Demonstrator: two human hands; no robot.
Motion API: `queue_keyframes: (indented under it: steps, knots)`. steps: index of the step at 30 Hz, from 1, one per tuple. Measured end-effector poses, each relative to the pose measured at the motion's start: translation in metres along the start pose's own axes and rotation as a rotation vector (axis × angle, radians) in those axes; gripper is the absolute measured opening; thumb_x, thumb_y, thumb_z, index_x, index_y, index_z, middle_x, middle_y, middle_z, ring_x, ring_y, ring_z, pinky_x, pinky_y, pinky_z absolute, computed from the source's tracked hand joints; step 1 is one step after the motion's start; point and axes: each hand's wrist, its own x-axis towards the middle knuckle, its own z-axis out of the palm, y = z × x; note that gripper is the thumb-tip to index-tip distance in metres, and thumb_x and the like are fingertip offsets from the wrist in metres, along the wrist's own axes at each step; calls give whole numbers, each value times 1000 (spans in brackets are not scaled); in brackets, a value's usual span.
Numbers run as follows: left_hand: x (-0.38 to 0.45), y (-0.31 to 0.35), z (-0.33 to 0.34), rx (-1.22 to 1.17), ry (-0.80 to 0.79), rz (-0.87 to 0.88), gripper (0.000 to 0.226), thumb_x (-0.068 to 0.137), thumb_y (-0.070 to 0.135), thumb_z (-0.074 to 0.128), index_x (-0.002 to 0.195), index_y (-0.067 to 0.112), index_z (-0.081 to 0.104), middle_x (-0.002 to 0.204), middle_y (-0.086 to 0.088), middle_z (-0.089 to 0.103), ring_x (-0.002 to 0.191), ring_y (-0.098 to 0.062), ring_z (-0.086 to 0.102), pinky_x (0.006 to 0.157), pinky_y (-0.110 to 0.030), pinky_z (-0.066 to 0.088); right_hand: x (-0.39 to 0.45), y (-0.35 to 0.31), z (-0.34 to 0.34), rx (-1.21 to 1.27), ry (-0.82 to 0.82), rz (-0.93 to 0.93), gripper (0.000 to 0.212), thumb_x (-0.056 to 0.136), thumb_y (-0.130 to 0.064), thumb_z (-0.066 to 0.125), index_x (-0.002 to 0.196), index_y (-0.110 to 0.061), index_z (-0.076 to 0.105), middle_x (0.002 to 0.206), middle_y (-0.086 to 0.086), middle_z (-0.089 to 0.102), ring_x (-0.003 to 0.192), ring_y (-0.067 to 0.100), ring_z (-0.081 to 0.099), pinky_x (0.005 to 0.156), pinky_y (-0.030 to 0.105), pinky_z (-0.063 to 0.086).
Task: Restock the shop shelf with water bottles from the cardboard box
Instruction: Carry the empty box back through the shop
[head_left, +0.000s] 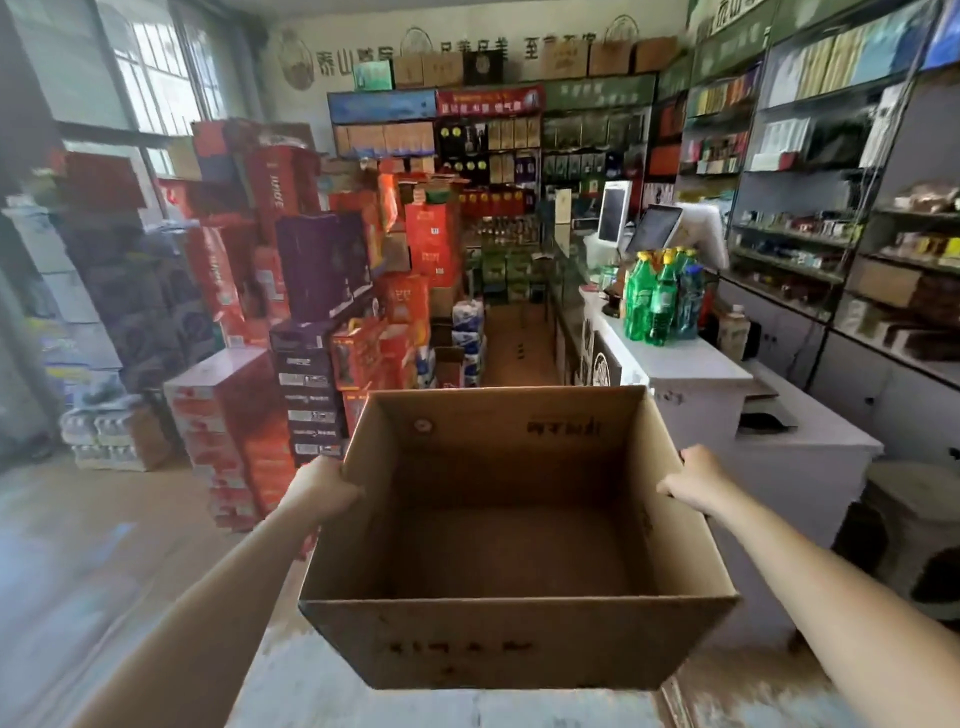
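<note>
An open brown cardboard box (519, 649) is held up in front of me, and its inside shows only bare cardboard. My left hand (324, 491) grips the box's left wall near the top rim. My right hand (696, 480) grips the right wall at the rim. Shrink-wrapped packs of water bottles (101, 431) sit on the floor at the far left. Shop shelves (810, 244) line the right wall and the back wall.
A white counter (691, 374) stands right of the box, carrying green and blue bottles (662, 296) and two screens (652, 228). Stacked red and purple cartons (291, 312) rise on the left. A narrow aisle (514, 338) runs between them. A round stool (914, 499) is at right.
</note>
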Motion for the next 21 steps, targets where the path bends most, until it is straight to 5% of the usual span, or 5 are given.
queue_keyframes:
  steps: [3, 9, 14, 21]
  knots:
    - [94, 30, 9, -3, -9, 16, 23, 76, 20, 72, 94, 4, 69, 79, -6, 63, 74, -23, 58, 65, -26, 44, 79, -27, 0, 16, 22, 20, 16, 77, -8, 66, 87, -1, 56, 92, 20, 64, 85, 34, 63, 67, 31, 47]
    - [267, 78, 61, -21, -20, 1, 14, 77, 17, 72, 77, 7, 62, 78, -9, 63, 74, -26, 60, 62, -27, 45, 252, -59, 26, -79, 48, 31, 38, 80, -14, 66, 115, 0, 56, 102, 16, 63, 92, 32, 61, 54, 26, 39]
    - [409, 111, 95, -3, -31, -48, 18, 76, 19, 73, 82, 7, 62, 75, -5, 59, 77, -25, 59, 63, -26, 41, 410, -95, 54, -100, -17, 33, 43, 78, -18, 65, 119, -4, 59, 116, 15, 63, 105, 32, 61, 81, 32, 54]
    - [591, 162, 110, -10, -7, -87, 11, 74, 18, 72, 72, 12, 63, 75, -7, 65, 69, -23, 62, 57, -25, 45, 599, -164, 66, -58, -85, -2, 12, 77, -10, 61, 79, -4, 51, 88, 12, 57, 85, 30, 60, 54, 25, 36]
